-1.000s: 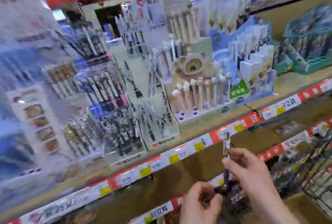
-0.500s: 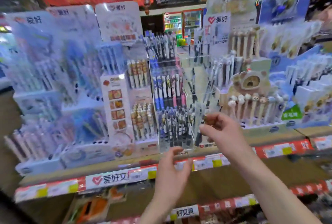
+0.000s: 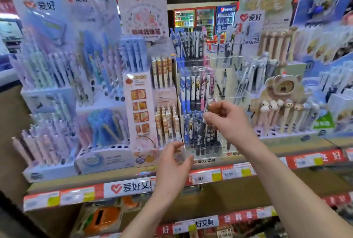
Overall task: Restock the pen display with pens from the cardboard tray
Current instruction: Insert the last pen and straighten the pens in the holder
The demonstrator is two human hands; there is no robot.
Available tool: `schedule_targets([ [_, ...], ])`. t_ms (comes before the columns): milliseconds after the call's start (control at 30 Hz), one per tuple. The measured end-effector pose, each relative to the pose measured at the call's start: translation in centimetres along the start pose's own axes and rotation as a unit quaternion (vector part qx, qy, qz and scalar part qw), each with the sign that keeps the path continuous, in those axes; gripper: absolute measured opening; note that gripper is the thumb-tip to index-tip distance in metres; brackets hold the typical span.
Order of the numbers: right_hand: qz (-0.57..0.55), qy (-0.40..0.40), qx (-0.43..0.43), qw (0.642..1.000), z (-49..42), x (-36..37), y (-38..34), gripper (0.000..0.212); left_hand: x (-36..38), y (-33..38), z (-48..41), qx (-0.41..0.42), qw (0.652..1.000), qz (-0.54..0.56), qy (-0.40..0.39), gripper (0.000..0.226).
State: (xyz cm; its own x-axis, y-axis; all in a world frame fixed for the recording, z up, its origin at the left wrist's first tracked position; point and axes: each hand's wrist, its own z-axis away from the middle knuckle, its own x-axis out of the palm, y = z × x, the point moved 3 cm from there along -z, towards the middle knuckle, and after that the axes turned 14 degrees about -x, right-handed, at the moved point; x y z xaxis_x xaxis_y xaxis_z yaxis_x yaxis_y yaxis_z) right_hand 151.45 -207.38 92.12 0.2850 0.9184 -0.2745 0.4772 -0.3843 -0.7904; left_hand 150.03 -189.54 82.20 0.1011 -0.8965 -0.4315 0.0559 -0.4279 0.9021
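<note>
The pen display [image 3: 198,86] is a clear tiered stand of dark and blue patterned pens at the middle of the top shelf. My right hand [image 3: 229,121] is pinched on the top of a pen [image 3: 202,129]. The pen points down among the pens of the stand's lowest row. My left hand [image 3: 170,169] is at the stand's front left corner with fingers and thumb apart around the clear edge. I cannot tell whether it touches the stand. The cardboard tray is out of view.
Pastel pen stands [image 3: 57,104] crowd the left and a food-print pen stand [image 3: 164,107] is next to the clear one. Bear-topped pens [image 3: 282,115] stand on the right. A price-tag strip [image 3: 210,176] lines the shelf edge. More stock fills the lower shelf [image 3: 103,218].
The view swung up and left from the lower shelf to the display. My right hand lifted the pen from below the shelf into the stand's lowest row. My left hand rose to the stand's corner.
</note>
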Motion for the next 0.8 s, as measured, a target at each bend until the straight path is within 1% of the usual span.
schedule_targets([
  [267,0.070,0.015,0.004,0.997,0.3,-2.1,1.8,0.010,0.7,-0.2,-0.4,0.002,0.999,-0.006,-0.034,0.045],
  [433,0.109,0.014,0.015,0.994,0.9,-3.2,3.8,0.009,1.7,0.0,-0.3,0.010,0.999,-0.020,-0.029,0.046],
  [567,0.115,0.015,0.021,0.993,0.8,-2.9,4.6,0.011,2.2,0.3,0.1,0.006,0.999,-0.030,-0.015,0.046],
  [700,0.137,0.000,0.016,0.990,0.9,-1.8,5.0,0.012,2.2,0.6,0.4,0.006,0.999,-0.033,-0.006,0.045],
  [800,0.177,-0.021,0.021,0.984,1.2,-1.1,5.4,0.014,2.2,0.8,0.6,0.005,0.999,-0.037,-0.002,0.044],
])
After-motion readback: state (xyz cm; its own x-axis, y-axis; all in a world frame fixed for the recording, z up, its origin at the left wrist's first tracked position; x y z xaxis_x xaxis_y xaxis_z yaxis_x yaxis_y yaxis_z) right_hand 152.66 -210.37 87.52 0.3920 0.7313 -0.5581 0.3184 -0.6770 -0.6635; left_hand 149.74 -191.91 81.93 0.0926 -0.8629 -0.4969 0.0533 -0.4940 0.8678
